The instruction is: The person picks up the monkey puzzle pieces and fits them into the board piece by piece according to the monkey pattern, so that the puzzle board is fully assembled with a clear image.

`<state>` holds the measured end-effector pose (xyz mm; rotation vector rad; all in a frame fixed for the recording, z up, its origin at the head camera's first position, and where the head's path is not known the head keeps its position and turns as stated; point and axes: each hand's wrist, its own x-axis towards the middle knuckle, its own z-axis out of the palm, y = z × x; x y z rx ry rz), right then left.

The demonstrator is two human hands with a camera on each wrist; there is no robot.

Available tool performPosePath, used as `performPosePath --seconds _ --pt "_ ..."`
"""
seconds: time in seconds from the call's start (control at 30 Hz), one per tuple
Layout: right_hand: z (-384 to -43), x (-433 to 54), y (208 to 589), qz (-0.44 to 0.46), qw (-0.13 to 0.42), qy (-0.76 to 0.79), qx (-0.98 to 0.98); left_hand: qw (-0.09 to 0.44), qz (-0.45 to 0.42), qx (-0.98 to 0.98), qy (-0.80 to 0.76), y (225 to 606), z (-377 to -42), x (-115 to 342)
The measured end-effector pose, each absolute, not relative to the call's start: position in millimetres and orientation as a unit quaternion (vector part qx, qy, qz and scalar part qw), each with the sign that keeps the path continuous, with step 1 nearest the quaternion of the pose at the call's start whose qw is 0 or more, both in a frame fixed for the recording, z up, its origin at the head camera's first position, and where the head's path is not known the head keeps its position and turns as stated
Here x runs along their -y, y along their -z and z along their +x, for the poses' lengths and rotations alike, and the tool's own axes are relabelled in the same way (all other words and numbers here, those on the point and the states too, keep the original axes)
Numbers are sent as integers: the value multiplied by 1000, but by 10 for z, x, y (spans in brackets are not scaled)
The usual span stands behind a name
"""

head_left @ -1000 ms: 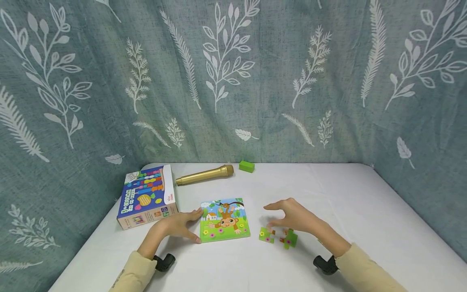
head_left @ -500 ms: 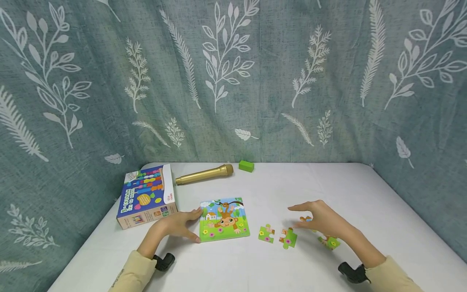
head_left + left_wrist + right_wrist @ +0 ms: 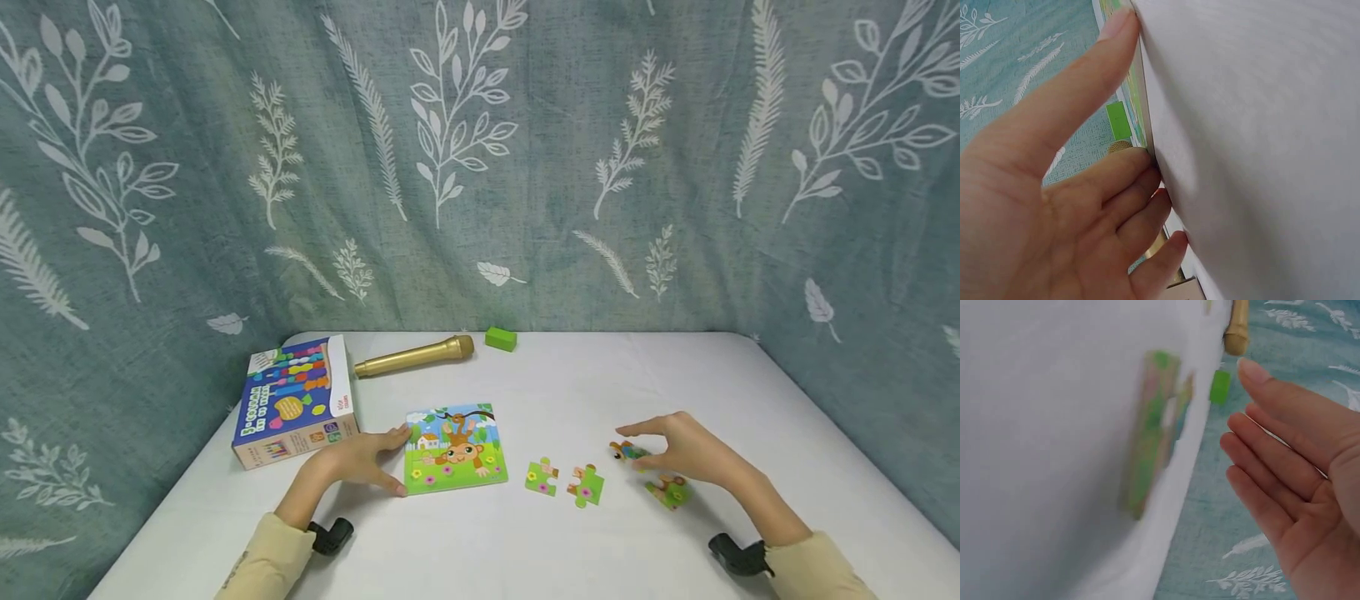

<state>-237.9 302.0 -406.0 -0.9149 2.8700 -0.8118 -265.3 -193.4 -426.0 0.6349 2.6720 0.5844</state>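
Observation:
My left hand [image 3: 351, 461] touches the left edge of a square monkey picture puzzle [image 3: 456, 448], thumb at its near corner and fingers farther up that side. In the left wrist view the thumb and fingertips lie along the thin edge of the puzzle [image 3: 1142, 94]. To the right, two jigsaw pieces lie apart on the table: a green one with flowers [image 3: 537, 478] and another green one [image 3: 591, 487]. Beyond them my right hand [image 3: 693, 450] hovers with thumb and fingers spread, holding nothing, close over a blue-and-orange piece [image 3: 624, 451] and a green-and-brown piece [image 3: 670, 493].
A colourful toy box [image 3: 296, 400] stands at the left, beside the left hand. Along the back of the white table [image 3: 570, 550] lie a gold microphone [image 3: 414, 357] and a green block [image 3: 501, 338]. A leaf-patterned curtain [image 3: 555, 167] closes off the back and sides.
My right hand has moved right, away from the two nearer jigsaw pieces, and is now over the pieces farther right. My left hand stays at the puzzle's edge.

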Motion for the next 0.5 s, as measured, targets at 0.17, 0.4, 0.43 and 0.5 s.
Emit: performPosePath --seconds 0.17,0.4,0.43,0.5 --pt "-2434 -3088 4148 -276 42 268 -922 165 226 -938 -206 4250 -2651 1954" --pt "-2488 -3117 4167 -278 70 261 -922 169 233 -933 -216 4237 -2634 1957" --pt "-2500 -3113 4162 -286 68 259 -920 168 234 -933 -218 4235 -2633 1954" --pt "-2526 -3105 4152 -301 64 250 -918 168 233 -933 -218 4230 -2635 1947"
